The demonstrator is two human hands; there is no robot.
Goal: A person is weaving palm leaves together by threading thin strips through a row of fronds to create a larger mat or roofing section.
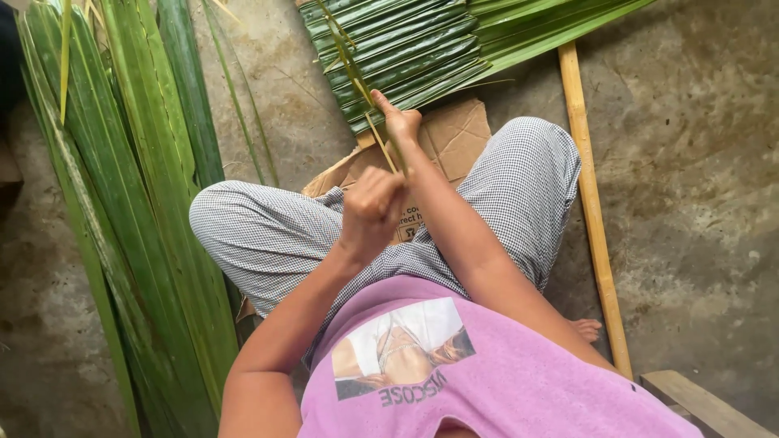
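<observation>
A person sits cross-legged on a concrete floor (pixel 698 162), seen from above. The left hand (pixel 372 212), near the middle of the view, is clenched in a fist around the lower end of a thin leaf strip (pixel 357 81). From that fist the strip runs up toward 11 o'clock, passing across the folded leaves and ending near the top edge. The right hand (pixel 399 123) sits just beyond the left, toward 12 o'clock, and pinches the same strip higher up, thumb raised; its fingers are closed on the strip where it crosses the edge of the folded leaf bundle (pixel 406 49). So the strip lies between and through both hands, taut from the lower fist to the upper pinch.

The leaf bundle, dark green and pleated in tight parallel folds, lies at 12 o'clock, just past the right hand and touching a flattened piece of brown cardboard (pixel 454 138) that lies under the knees. Long loose palm leaves (pixel 138 203) lie along the floor from 11 down to 7 o'clock, well apart from the hands. A pale wooden stick (pixel 592 211) lies at 3 o'clock, beside the right knee, running from top to bottom. The corner of a wooden plank (pixel 698 401) shows at 5 o'clock
</observation>
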